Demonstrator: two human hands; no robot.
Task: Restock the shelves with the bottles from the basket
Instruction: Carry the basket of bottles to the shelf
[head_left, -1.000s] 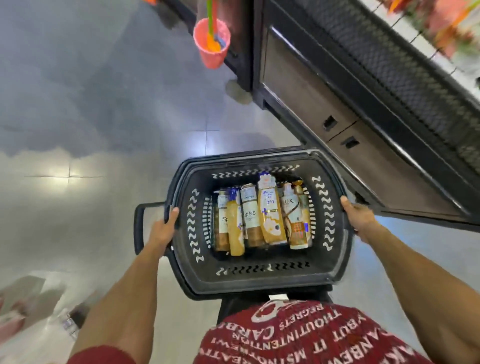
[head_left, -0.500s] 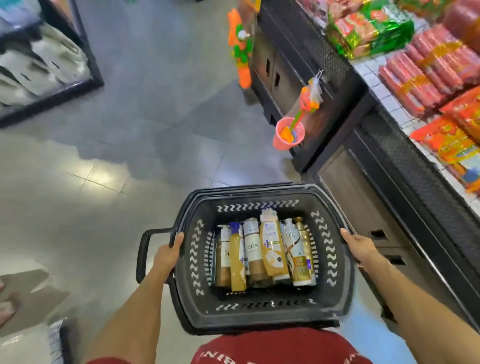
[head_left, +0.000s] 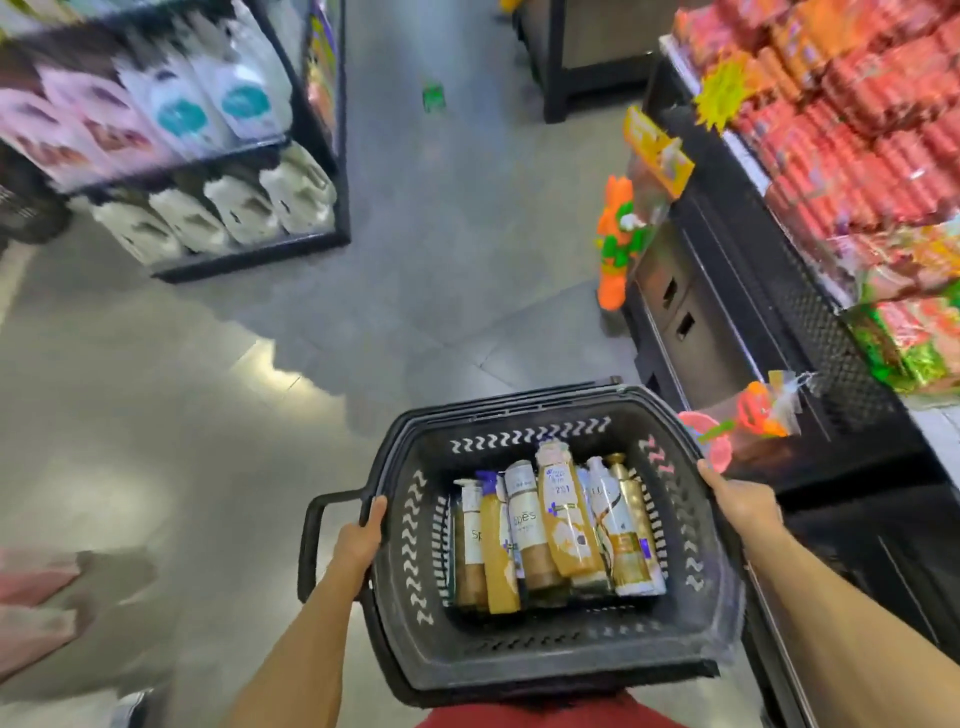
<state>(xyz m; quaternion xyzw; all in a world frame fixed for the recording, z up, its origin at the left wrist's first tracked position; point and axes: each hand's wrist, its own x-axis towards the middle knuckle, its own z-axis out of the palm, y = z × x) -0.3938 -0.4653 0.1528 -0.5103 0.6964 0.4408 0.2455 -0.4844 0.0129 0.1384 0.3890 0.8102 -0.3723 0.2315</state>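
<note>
Holding the black basket (head_left: 519, 657) against a red shirt (head_left: 545, 719), the person carries it level at waist height. The left hand (head_left: 361, 540) grips the left rim, fingers curled together over the edge, just beside the loop handle (head_left: 311, 540). The right hand (head_left: 740, 506) grips the right rim, thumb laid along the top edge; the other fingers are hidden below the rim, so their position cannot be told.

The bottles (head_left: 550, 530) lie flat on the basket bottom, packed side by side and touching. Each long axis runs from near to far, caps pointing away from the person. One orange-gold bottle rests on top of its neighbours, tilted slightly left.

Beyond the basket is grey tiled floor (head_left: 260, 389). To the right, near the rim, a pink toy cup (head_left: 717, 441) hangs on a dark counter (head_left: 727, 312) stacked with red packets (head_left: 857, 130); an orange toy (head_left: 618, 244) hangs further along. Far left stands a black shelf (head_left: 340, 156) of white and pink pouches (head_left: 234, 202), blurred
</note>
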